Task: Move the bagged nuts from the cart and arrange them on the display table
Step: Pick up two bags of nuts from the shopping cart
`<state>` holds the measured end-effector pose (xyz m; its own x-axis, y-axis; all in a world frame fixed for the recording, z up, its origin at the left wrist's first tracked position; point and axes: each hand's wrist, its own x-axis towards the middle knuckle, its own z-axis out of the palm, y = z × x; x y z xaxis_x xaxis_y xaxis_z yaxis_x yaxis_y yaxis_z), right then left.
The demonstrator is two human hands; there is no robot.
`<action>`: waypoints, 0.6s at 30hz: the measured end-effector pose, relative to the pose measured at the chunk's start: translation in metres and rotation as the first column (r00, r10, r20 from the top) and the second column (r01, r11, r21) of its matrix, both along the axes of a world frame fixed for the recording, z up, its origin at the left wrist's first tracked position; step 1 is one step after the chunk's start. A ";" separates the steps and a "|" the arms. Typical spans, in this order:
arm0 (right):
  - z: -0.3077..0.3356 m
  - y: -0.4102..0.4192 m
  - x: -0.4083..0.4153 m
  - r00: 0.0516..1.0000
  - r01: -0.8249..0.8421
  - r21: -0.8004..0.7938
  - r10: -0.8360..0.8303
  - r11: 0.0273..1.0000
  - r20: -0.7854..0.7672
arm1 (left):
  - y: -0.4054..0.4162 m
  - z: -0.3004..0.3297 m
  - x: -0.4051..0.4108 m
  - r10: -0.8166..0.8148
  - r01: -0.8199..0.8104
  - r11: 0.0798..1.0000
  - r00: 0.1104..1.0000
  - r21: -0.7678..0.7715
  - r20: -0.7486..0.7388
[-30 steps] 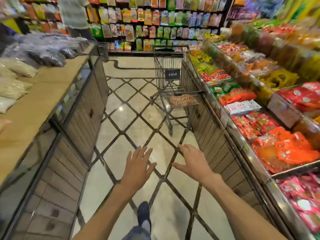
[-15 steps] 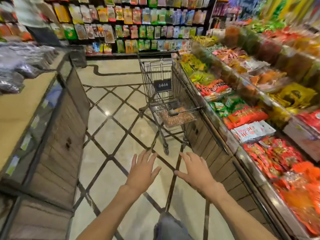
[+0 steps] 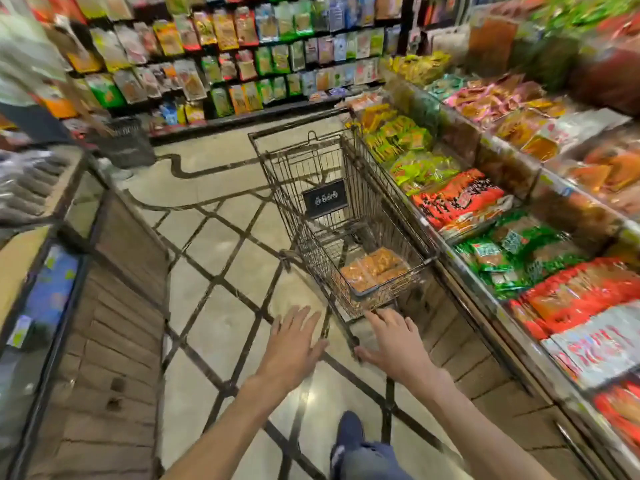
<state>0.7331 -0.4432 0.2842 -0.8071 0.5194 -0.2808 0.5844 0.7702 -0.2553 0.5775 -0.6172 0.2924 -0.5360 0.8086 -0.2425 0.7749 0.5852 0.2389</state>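
floor [image 3: 214, 258]: tiled, dark diagonal lines | back wall shelves [image 3: 242, 53]: packed

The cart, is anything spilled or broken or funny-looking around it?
Nothing stands out. The cart stands upright beside the snack display, and the bagged nuts lie in its basket, none on the floor. The left hand and right hand are open and empty, reaching toward it.

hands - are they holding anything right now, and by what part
Nothing is held. The left hand and right hand are open, short of the cart.
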 end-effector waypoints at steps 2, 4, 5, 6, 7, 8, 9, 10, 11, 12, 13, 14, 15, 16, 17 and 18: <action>0.001 0.028 -0.024 1.000 0.027 -0.013 -0.027 1.000 -0.010 | 0.035 0.000 -0.031 -0.033 0.033 0.999 0.999 0.006 0.016; -0.001 0.053 -0.045 0.998 0.066 -0.032 -0.067 0.997 -0.019 | 0.068 -0.002 -0.057 -0.066 0.066 0.998 0.998 0.014 0.010; -0.002 0.065 -0.054 0.996 0.082 -0.038 -0.083 0.996 -0.016 | 0.085 -0.003 -0.068 -0.087 0.087 0.996 0.996 0.013 0.010; -0.004 0.076 -0.063 0.995 0.097 -0.042 -0.097 0.994 -0.010 | 0.101 -0.006 -0.080 -0.113 0.113 0.994 0.994 0.006 0.010; -0.006 0.087 -0.071 0.994 0.113 -0.045 -0.113 0.993 -0.004 | 0.118 -0.008 -0.090 -0.142 0.142 0.990 0.990 0.001 0.007; -0.011 0.097 -0.078 0.991 0.132 -0.049 -0.132 0.990 -0.002 | 0.133 -0.012 -0.101 -0.170 0.170 0.985 0.985 -0.002 0.006; -0.016 0.107 -0.083 0.988 0.152 -0.056 -0.152 0.987 0.001 | 0.149 -0.016 -0.110 -0.196 0.196 0.981 0.980 -0.001 0.009; -0.021 0.118 -0.089 0.985 0.174 -0.062 -0.174 0.983 0.003 | 0.165 -0.020 -0.118 -0.222 0.222 0.975 0.975 -0.007 0.015; -0.027 0.128 -0.094 0.980 0.198 -0.066 -0.198 0.978 0.005 | 0.182 -0.023 -0.125 -0.249 0.250 0.968 0.968 -0.018 0.028; -0.033 0.138 -0.099 0.975 0.220 -0.068 -0.221 0.973 0.003 | 0.198 -0.026 -0.132 -0.275 0.277 0.961 0.960 -0.027 0.047; -0.039 0.147 -0.105 0.969 0.246 -0.074 -0.247 0.966 -0.006 | 0.214 -0.030 -0.139 -0.300 0.303 0.953 0.952 -0.027 0.064; -0.045 0.155 -0.111 0.959 0.281 -0.087 -0.283 0.956 -0.015 | 0.229 -0.034 -0.146 -0.329 0.332 0.943 0.941 -0.028 0.073; -0.051 0.163 -0.120 0.945 0.322 -0.102 -0.325 0.941 -0.019 | 0.244 -0.039 -0.154 -0.366 0.368 0.929 0.928 -0.031 0.074; -0.058 0.172 -0.129 0.931 0.360 -0.115 -0.365 0.926 -0.018 | 0.259 -0.046 -0.165 -0.404 0.407 0.913 0.912 -0.032 0.075; -0.066 0.180 -0.139 0.917 0.393 -0.121 -0.397 0.912 -0.016 | 0.275 -0.057 -0.176 -0.434 0.439 0.898 0.897 -0.038 0.086; -0.074 0.187 -0.150 0.904 0.422 -0.126 -0.427 0.898 -0.016 | 0.290 -0.069 -0.187 -0.459 0.465 0.884 0.883 -0.049 0.098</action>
